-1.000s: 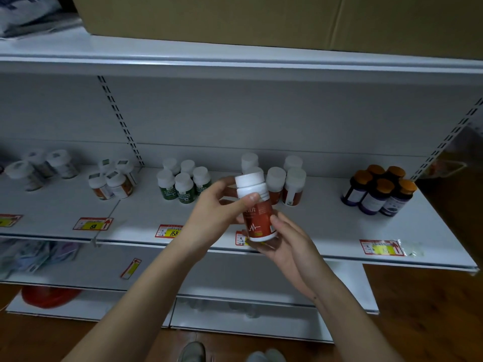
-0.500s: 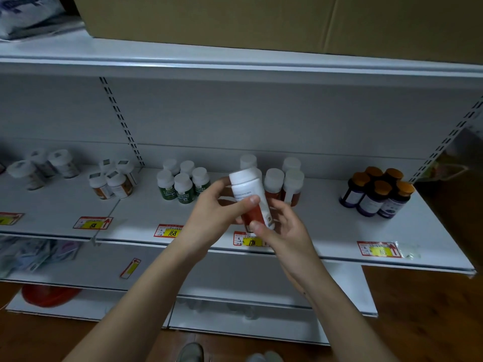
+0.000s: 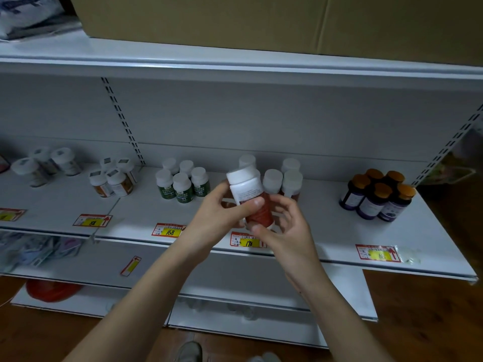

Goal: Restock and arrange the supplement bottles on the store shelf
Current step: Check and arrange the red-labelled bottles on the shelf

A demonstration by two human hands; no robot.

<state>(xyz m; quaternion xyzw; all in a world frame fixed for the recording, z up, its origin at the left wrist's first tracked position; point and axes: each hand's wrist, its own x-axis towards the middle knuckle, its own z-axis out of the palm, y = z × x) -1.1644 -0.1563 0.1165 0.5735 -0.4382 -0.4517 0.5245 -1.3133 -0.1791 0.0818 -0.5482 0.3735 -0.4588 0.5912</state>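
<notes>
Both hands hold one red bottle (image 3: 252,202) just above the front part of the middle shelf (image 3: 326,231). The left hand (image 3: 222,218) grips it with thumb across the label and fingers curled behind; the right hand (image 3: 285,226) pinches its lower end, fingers loosely curled round the base. A second ago the bottle stood upright with its red face toward the camera. Since then it has been turned and tipped, cap leaning left, so the white printed side now shows. It has also been carried a little farther in, toward the shelf. My reading is that the label is being checked or squared up before the bottle joins its group, so placing is still to come.

Just behind the hands stand the red bottles (image 3: 283,181) of the same kind: four white caps clearly show, and a fifth may hide behind the held one. Left of the hands are five green bottles (image 3: 182,182). Farther left are about four orange-labelled bottles (image 3: 112,178), then three pale ones (image 3: 44,163) at the frame edge. Well to the right of the hands stand six dark purple bottles (image 3: 376,195) with orange caps. Four yellow price tags (image 3: 169,230) line the shelf front, with a fifth cut off at far left. Above it all sits a cardboard box (image 3: 261,19).
</notes>
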